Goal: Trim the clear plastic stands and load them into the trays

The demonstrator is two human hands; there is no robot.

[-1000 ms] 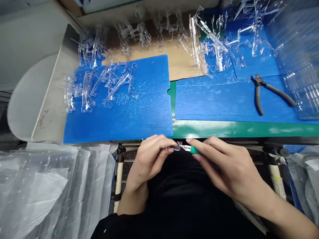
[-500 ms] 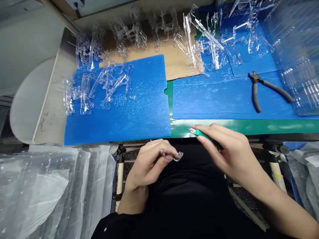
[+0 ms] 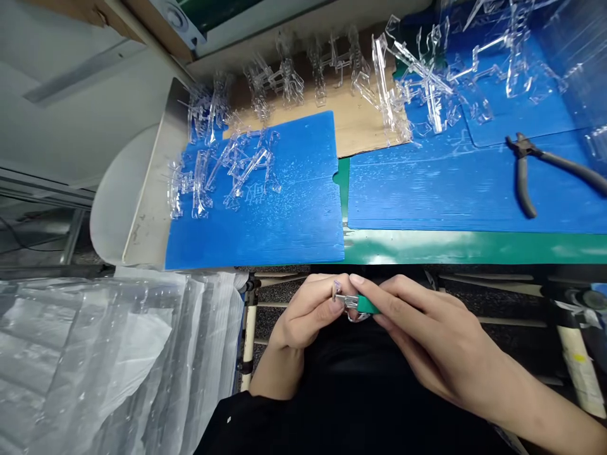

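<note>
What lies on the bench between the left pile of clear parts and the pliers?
In the head view, bare blue sheet and a green mat strip separate the clear parts from the pliers.

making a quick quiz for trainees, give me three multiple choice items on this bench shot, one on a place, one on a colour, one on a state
1. Where do the pliers lie?
A. on the right blue sheet
B. on the brown cardboard
C. in the person's lap

2. What colour is the handle of the small tool in the right hand?
A. red
B. green
C. yellow

3. What is the left hand doing?
A. lying flat on the table
B. reaching for the pliers
C. pinching a small clear plastic piece against the tool's tip

Answers:
1. A, the pliers rest on the blue sheet at the far right, apart from both hands.
2. B, a green handle shows between the right fingers.
3. C, the left fingertips are closed on the clear piece, below the table edge, where the metal tip meets it.
</note>
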